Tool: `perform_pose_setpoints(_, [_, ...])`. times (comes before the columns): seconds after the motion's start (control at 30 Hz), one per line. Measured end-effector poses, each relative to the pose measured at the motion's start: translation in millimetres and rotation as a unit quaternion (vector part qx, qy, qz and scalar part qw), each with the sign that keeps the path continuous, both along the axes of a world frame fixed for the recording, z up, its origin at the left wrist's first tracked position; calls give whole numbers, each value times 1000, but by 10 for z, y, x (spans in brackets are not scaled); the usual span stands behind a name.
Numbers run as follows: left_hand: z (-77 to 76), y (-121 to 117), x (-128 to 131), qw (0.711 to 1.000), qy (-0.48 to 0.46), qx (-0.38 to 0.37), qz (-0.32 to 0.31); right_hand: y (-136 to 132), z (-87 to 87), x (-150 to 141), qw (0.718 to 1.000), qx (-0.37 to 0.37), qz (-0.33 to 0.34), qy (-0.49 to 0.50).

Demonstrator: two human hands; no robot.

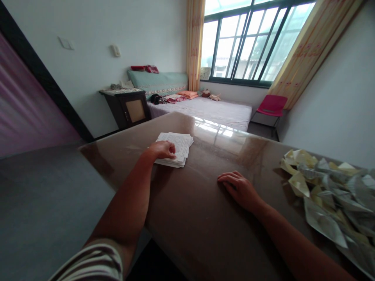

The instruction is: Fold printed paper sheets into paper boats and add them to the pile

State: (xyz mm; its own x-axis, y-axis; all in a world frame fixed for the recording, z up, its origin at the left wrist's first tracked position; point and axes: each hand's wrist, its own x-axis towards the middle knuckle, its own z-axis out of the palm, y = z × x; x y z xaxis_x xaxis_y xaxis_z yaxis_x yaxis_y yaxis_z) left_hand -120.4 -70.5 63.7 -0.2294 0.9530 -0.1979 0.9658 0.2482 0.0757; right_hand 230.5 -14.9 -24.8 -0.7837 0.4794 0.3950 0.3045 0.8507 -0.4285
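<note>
A stack of written paper sheets (182, 141) lies on the brown tabletop (202, 203), its edges slightly uneven. My left hand (163, 149) rests over the left side of the stack, fingers curled down and close together against the top sheet. Whether a sheet is pinched between those fingertips is hidden. To the right of the stack, my right hand (238, 189) lies on the table, palm down. Its fingers are stretched out with nothing in them. Folded paper shapes (331, 195), yellowish and grey-white, are heaped along the table's right side, beyond my right forearm.
Past the table's far edge is a bed (202, 107) with folded cloth and soft toys on it. A dark cabinet (129, 107) stands left of the bed, and a pink chair (272, 105) is at the right under the window (249, 43). Grey floor (43, 203) shows at left.
</note>
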Motion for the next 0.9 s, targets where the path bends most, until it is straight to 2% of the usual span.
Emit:
perform_pose_setpoints(0.33, [-62,59,76,999,44,10,31,-3,-2,-4,1000,-5,0,-1])
perform_pose_setpoints(0.53, [29,-12,82,999,32,1,2,1,-11,4,1000,-6,7,-3])
perform_pose_setpoints(0.67, [58,-22,88,999,31,-5,4,5,-11,15,1000,-8,5,-2])
perform_pose_setpoints(0.9, [-75,49,33,999,23,29,15,-58,-9,-12,999,-7,-27,28])
